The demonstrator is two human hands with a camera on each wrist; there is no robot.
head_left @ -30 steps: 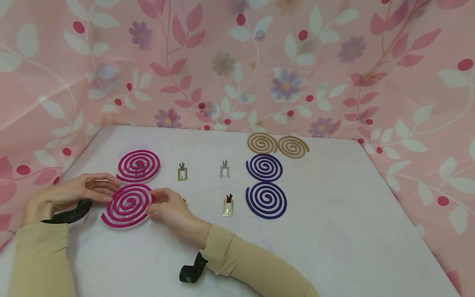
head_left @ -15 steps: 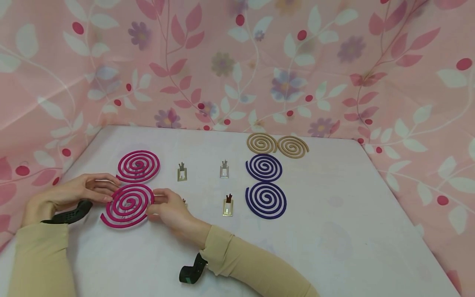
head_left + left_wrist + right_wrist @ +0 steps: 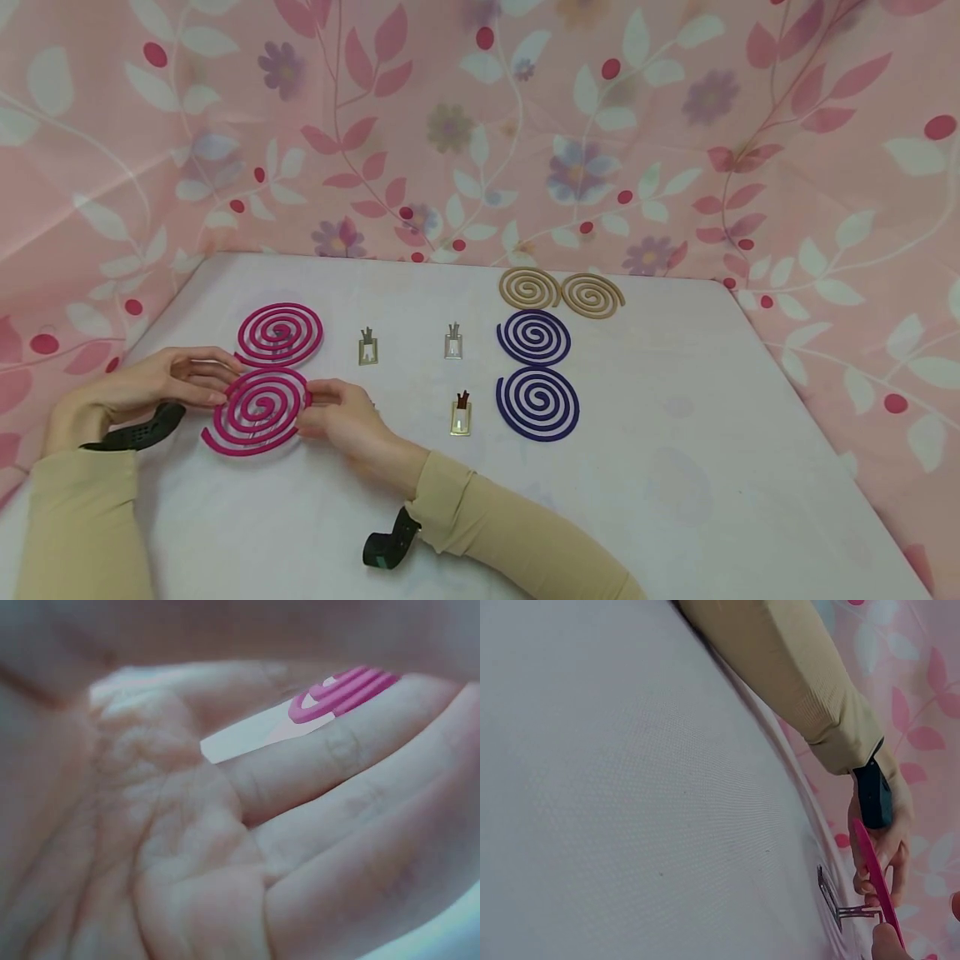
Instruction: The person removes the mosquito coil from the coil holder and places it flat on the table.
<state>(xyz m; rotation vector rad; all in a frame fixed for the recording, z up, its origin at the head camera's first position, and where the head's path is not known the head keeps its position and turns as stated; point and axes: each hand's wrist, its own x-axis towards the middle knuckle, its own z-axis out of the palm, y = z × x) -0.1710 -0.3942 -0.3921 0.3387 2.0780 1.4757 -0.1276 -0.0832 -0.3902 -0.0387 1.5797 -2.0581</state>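
Both hands are at the front pink mosquito coil [image 3: 223, 438], which sits raised on a thin metal stand [image 3: 851, 911]. My left hand [image 3: 180, 379] holds the coil's left edge, thumb at the rim. On the opposite side, my right hand [image 3: 348, 421] pinches the right edge between thumb and finger. In the left wrist view, part of a pink coil [image 3: 345, 697] shows past the left fingers. Just behind lies another pink coil [image 3: 318, 333], also over a metal stand.
Small metal stands [image 3: 367, 348] lie mid-table; one is mostly hidden behind the right hand. Right of them are two dark blue coils [image 3: 567, 408], with two tan coils [image 3: 504, 292] behind. The white table [image 3: 675, 467] meets a pink floral cloth [image 3: 480, 142].
The front pink coil and my right hand have shifted very slightly away from the person. My left hand stays at the coil's left edge. The other coils have not moved.
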